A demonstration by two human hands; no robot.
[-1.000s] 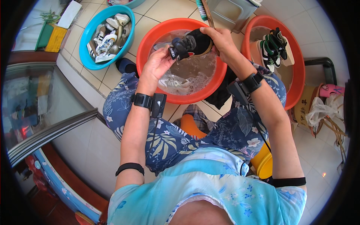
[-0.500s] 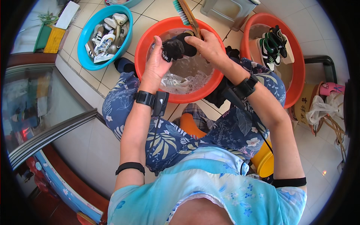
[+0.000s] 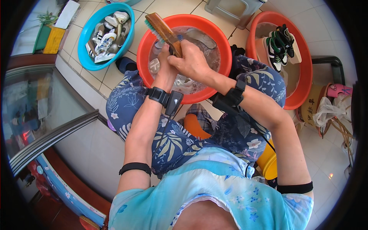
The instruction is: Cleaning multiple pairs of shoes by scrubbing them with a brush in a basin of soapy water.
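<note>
My right hand [image 3: 193, 61] is closed round a wooden scrubbing brush [image 3: 164, 31] with teal and white bristles, raised over the red basin [image 3: 227, 73]. Close against it, my left hand [image 3: 166, 71] reaches over the basin; its fingers are mostly hidden by my right hand and the brush handle. Murky, sudsy water fills the basin. In it lie a pale shoe [image 3: 184, 82] near the front and a long pale shape like a shoe sole [image 3: 203, 38] toward the back. A rounded whitish piece [image 3: 154, 66] shows at the left wall.
A blue basin [image 3: 81, 50] full of shoes stands at the left. On the right, another red basin [image 3: 304, 80] holds green, black and white sneakers [image 3: 276, 53]. A grey stool [image 3: 232, 11] is behind, a dark slipper [image 3: 126, 65] beside the basin, and a yellow bucket [image 3: 269, 168] by my right leg.
The black shoe-like item that both hands held up is out of sight. My right hand has swung left with the brush, and my hands have come together.
</note>
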